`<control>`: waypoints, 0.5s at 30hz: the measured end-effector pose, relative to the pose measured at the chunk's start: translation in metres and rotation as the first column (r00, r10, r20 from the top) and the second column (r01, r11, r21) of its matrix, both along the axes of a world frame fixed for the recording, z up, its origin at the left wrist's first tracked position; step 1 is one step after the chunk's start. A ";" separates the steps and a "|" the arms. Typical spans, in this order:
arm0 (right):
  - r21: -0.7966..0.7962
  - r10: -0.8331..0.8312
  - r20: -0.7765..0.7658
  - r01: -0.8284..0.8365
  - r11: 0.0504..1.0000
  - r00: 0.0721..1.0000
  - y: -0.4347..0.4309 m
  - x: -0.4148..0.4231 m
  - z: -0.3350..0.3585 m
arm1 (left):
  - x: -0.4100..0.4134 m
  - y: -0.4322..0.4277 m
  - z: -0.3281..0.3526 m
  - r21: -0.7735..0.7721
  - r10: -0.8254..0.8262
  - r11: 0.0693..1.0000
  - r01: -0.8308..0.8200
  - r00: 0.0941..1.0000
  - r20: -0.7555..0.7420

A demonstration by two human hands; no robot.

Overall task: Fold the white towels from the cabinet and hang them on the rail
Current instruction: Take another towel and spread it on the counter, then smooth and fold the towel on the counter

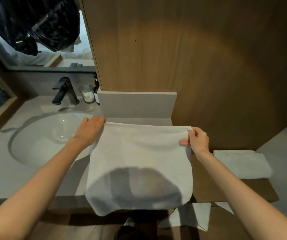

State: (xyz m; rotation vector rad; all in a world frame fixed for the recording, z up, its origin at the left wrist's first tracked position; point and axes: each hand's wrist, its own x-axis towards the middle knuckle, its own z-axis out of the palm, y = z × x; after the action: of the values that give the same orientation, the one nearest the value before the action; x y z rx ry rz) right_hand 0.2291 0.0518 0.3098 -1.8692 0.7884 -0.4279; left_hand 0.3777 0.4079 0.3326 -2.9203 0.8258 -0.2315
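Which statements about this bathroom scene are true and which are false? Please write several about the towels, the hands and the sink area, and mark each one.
1. The left hand and the right hand each grip a top corner of the spread white terry towel. True.
2. The folded white towel lies inside the round white sink basin. False: it lies on the brown wooden shelf, at the right.
3. The black metal faucet stands behind the basin. True.
4. The clear glass jar stands left of the faucet. False: it stands right of it.
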 end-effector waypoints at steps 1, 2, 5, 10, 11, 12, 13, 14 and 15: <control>0.011 -0.006 -0.015 0.006 1.000 1.000 -0.002 0.011 -0.004 | 0.013 -0.003 -0.006 -0.005 0.002 1.000 -0.002 1.000 -0.026; 0.021 -0.010 -0.027 0.011 1.000 1.000 -0.003 0.023 -0.008 | 0.026 -0.005 -0.012 -0.011 0.007 1.000 -0.008 0.998 -0.056; 0.079 -0.032 -0.036 0.035 0.996 0.999 -0.007 0.055 -0.020 | 0.062 -0.011 -0.029 -0.050 -0.011 0.999 0.006 0.995 -0.102; 0.132 -0.101 -0.127 0.118 0.984 0.987 -0.014 0.099 -0.042 | 0.101 -0.026 -0.046 -0.084 -0.053 0.996 0.043 0.991 -0.122; 0.119 -0.113 -0.154 0.132 0.984 0.982 -0.015 0.105 -0.045 | 0.105 -0.029 -0.048 -0.071 -0.051 0.997 0.042 0.989 -0.137; 0.107 -0.127 -0.175 0.147 0.983 0.976 -0.015 0.110 -0.047 | 0.109 -0.032 -0.049 -0.068 -0.043 0.997 0.033 0.987 -0.154; 0.095 -0.140 -0.198 0.161 0.982 0.970 -0.015 0.115 -0.048 | 0.113 -0.034 -0.052 -0.077 -0.033 0.997 0.020 0.986 -0.163; 0.081 -0.153 -0.206 0.172 0.982 0.967 -0.014 0.119 -0.048 | 0.117 -0.035 -0.054 -0.097 -0.028 0.995 0.012 0.986 -0.164; 0.072 -0.167 -0.214 0.186 0.980 0.962 -0.013 0.123 -0.051 | 0.120 -0.034 -0.058 -0.112 -0.035 0.994 0.017 0.987 -0.160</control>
State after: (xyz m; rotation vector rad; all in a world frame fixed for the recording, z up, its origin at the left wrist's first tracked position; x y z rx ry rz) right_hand 0.3518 0.0383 0.2593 -1.7832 1.1032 -0.3051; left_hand 0.4977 0.3738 0.2749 -3.0657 0.9013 -0.0434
